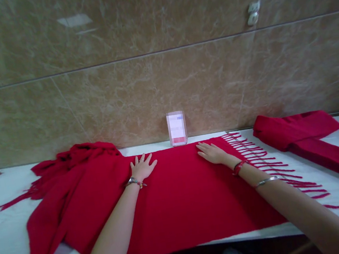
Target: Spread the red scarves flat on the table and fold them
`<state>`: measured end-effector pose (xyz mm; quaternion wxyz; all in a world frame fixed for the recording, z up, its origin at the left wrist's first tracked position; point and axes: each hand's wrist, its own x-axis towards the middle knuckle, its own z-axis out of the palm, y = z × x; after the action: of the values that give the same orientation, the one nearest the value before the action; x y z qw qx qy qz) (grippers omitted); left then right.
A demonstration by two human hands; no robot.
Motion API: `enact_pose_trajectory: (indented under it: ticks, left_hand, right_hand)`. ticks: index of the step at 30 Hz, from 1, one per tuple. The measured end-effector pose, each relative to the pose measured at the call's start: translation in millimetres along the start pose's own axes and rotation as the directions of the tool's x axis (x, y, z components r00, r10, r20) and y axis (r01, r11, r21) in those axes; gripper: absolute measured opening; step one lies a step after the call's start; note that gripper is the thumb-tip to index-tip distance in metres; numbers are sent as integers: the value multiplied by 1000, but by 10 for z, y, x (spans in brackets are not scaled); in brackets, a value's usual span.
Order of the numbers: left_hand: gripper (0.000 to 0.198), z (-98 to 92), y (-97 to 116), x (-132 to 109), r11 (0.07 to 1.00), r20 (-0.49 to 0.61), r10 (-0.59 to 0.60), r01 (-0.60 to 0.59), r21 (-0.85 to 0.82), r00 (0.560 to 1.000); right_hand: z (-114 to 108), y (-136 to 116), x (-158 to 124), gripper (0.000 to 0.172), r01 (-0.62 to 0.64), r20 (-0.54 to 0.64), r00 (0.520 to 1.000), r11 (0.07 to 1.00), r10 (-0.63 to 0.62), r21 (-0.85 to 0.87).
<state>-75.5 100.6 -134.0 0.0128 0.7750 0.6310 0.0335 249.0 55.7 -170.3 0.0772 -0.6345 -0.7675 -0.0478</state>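
A red fringed scarf [179,197] is spread flat over the white table. My left hand [143,167] lies on its far part, palm down with fingers spread. Flat near the far right corner, beside the fringe [266,164], rests my right hand [212,152], its fingers stretched out. Neither hand grips the cloth. The fringe strands fan out to the right, partly under my right forearm. Towards the left the scarf runs into a crumpled heap [77,169], and some of it hangs over the table's near edge.
A small white card or screen [177,128], blurred, stands against the tiled wall [121,96] behind the scarf. Another folded red cloth [296,130] lies at the right of the white table [1,230]. A white socket [253,13] is on the wall.
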Motion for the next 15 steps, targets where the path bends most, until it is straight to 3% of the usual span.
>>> enact_pose_trajectory:
  ticks: [7,15]
  left_hand:
    - [66,-6,83,7,1000,2,14,-14,-19,1000]
    - [67,33,185,82,999,-3,38,-38,-16,999]
  right_hand:
    - [96,681,-282,49,-9,-86,996,991,-2,-132]
    - [228,876,-400,46,35,-124,991,981,-60,-190]
